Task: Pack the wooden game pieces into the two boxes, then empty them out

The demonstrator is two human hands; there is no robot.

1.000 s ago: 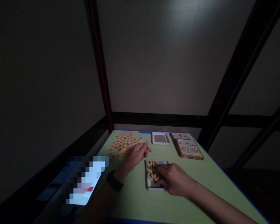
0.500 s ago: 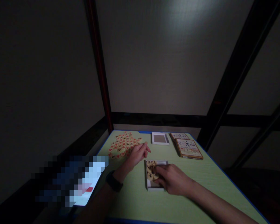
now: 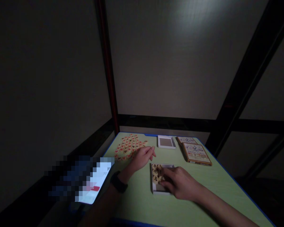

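A white box (image 3: 153, 186) near the table's front holds several round wooden game pieces (image 3: 155, 179) with dark characters, set in rows at its left side. My right hand (image 3: 180, 183) reaches over the box from the right, its thumb and fingers closed on one of the pieces inside. My left hand (image 3: 144, 156), with a dark band at the wrist, hovers left of the box and beyond it. Its fingers are curled together, and what they hold, if anything, is hidden. Many loose pieces (image 3: 127, 146) with red and dark characters lie spread at the back left.
On the green table (image 3: 137, 201), a second white box (image 3: 167, 142) stands at the back. Two printed box lids (image 3: 197, 153) overlap at the back right. A lit screen (image 3: 99, 179), partly pixelated, is at the left edge. Walls rise behind.
The view has shifted slightly, so everything appears farther right. The fingers of my left hand have drawn closer together. My right hand stays at the pieces in the box.
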